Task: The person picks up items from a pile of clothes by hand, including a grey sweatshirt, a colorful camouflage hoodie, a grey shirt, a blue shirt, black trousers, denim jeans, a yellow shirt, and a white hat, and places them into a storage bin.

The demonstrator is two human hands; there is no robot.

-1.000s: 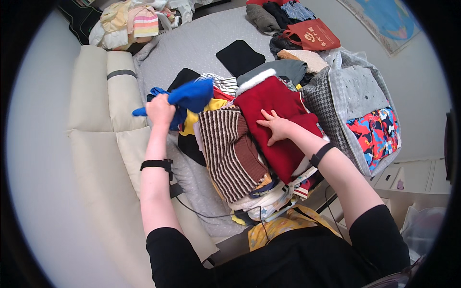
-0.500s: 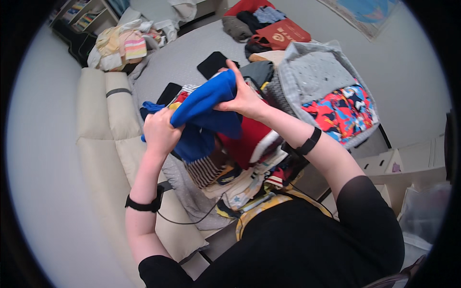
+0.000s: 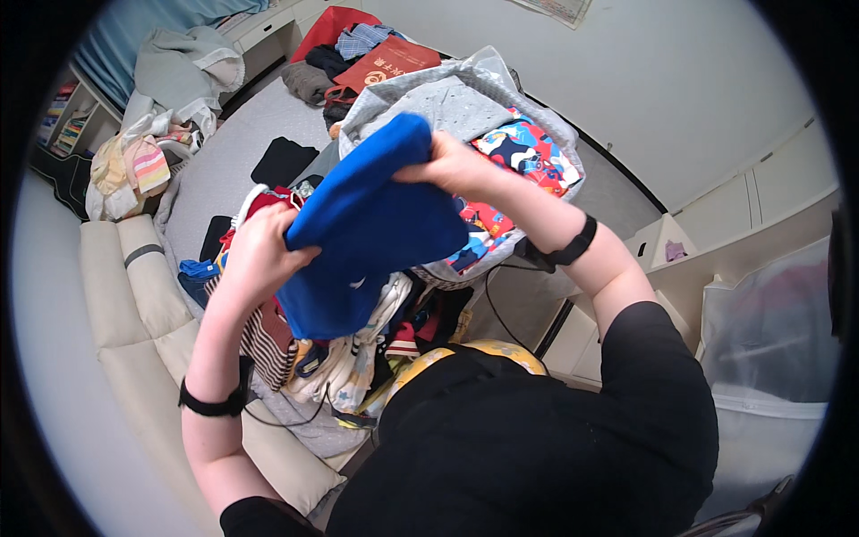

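Step in hand: handling the blue garment [image 3: 376, 224] in the air; my read is opening it out or straightening it.
Left hand [image 3: 259, 251]: closed on the garment's left edge, thumb on the near face, most fingers out of sight.
Right hand [image 3: 445, 167]: closed on the garment's upper right, thumb in front; far-side fingers hidden by cloth.
Blue garment: up between both hands, top edge slanting up to the right, lower part hanging loose. Overlaps the near left part of the grey bag [image 3: 367, 107] in view; can't tell if it touches.
Below it: striped knit [image 3: 266, 345] and white clothes [image 3: 331, 380], in a heap at the near edge of the bed [image 3: 237, 134].
Grey bag: open, grey cloth [image 3: 443, 106] and printed clothes [image 3: 523, 157] inside.
Farther off: black cloth [image 3: 284, 161] lying flat on the bed.
Next move calls for: both grips matched along the edge, even tension, slack out of the hanging part. Cloth is soft, so a one-sided pull would likely skew it.
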